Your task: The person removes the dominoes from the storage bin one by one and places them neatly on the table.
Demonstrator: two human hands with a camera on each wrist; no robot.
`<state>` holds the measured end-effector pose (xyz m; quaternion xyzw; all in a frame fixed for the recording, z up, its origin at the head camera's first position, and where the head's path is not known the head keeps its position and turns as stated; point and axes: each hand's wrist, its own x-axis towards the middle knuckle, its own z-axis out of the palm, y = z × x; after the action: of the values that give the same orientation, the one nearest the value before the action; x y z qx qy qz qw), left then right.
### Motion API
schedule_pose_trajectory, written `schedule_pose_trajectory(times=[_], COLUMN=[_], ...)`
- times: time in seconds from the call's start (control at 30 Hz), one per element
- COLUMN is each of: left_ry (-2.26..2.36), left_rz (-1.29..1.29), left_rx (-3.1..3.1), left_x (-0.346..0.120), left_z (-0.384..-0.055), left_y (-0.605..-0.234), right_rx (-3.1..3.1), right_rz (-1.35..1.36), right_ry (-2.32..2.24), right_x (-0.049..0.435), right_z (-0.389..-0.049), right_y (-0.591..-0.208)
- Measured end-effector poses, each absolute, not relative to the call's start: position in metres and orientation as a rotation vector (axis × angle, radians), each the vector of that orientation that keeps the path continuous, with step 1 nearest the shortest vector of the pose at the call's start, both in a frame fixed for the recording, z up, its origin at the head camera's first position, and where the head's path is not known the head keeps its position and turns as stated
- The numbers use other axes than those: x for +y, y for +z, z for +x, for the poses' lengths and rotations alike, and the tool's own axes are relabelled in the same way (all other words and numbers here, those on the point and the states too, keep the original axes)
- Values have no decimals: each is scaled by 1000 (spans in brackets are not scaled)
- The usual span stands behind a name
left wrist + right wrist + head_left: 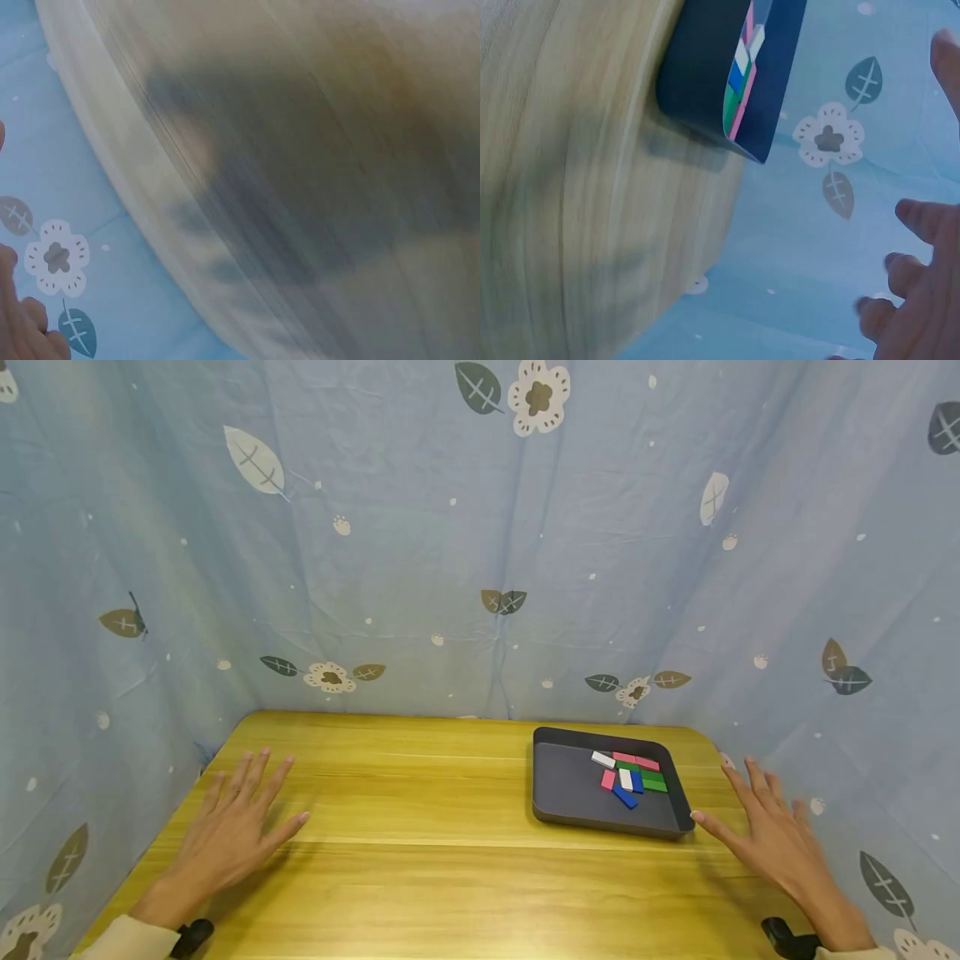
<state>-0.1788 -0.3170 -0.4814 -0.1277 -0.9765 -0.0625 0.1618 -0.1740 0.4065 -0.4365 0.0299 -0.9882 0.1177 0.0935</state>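
Dark grey rectangular tray (561,781) sits on the yellow wood-grain table (412,810), right of centre in the head frame. Small flat rectangular blocks in pink, white, green and blue (637,782) lie grouped in it, some askew. Left hand (225,835), lower left: fingers spread, holding nothing. Right hand (778,842), lower right: same; thumb tip just beside tray corner, contact uncertain. Stage (judged): visible blocks are inside the tray, none handled; whether handling is finished or pending cannot be told. Wrist views crop both hands; tray wall partly hides blocks at right wrist.
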Motion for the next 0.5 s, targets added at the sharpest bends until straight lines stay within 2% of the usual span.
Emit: schedule_pose_trajectory(times=[0.27,0.5], left_ry=[-473,-828], left_rz=[-388,-378], left_rx=[-2785,-2732], left_x=[-302,-282], left_z=[-186,-193], left_y=[-477,-475], right_rx=[-2926,-2778], right_rz=[-57,-13], right_ry=[539,788], right_x=[407,407], right_z=[-175,-177], right_y=[-438,-463])
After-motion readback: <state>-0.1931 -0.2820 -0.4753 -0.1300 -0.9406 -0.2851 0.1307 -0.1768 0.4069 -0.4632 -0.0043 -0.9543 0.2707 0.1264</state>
